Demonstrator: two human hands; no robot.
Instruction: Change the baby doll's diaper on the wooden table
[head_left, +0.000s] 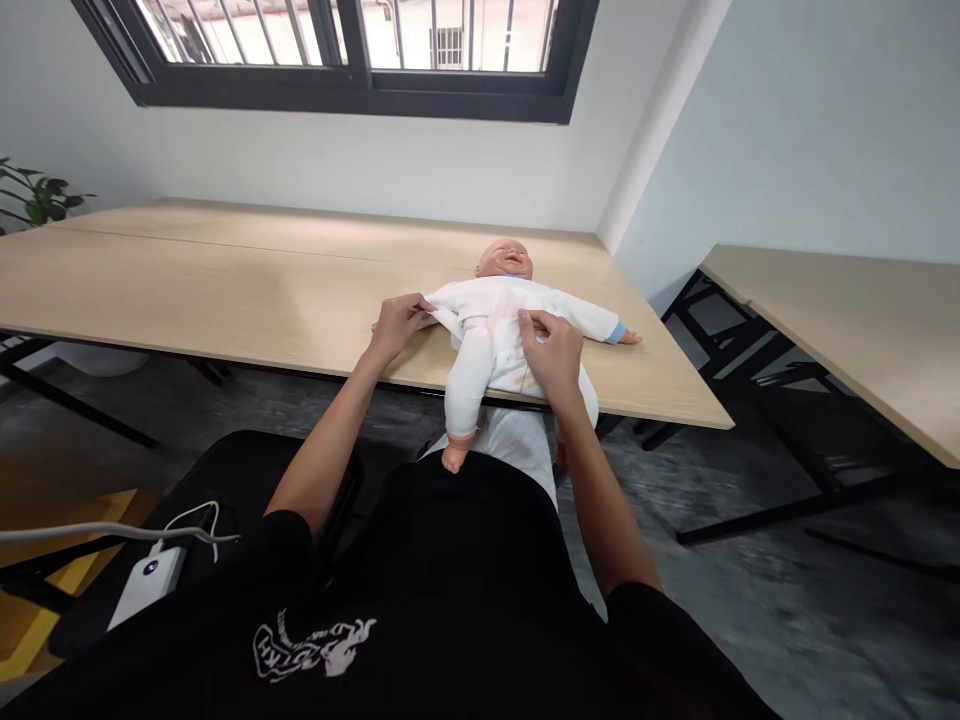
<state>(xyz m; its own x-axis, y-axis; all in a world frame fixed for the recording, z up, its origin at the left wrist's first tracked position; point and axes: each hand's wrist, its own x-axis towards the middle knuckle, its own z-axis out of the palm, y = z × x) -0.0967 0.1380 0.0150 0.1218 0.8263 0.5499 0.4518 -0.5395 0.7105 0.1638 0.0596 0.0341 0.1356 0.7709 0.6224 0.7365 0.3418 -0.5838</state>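
A baby doll [504, 258] lies on its back on the wooden table, its legs hanging over the front edge toward me. It wears a white top [487, 298] with a blue cuff at the wrist on the right, and white trousers [469, 375]. My left hand [401, 322] pinches the side edge of the top and draws it outward. Over the doll's belly, my right hand [553, 350] has thumb and fingers closed at the front of the top; what lies between its fingertips is hidden.
The table [225, 290] stands against the wall under a barred window [352, 90]. Another table [862, 320] is at the right. On a black chair [247, 480] at the left sits a white power bank [150, 585] with a cable. A plant [45, 195] shows at far left.
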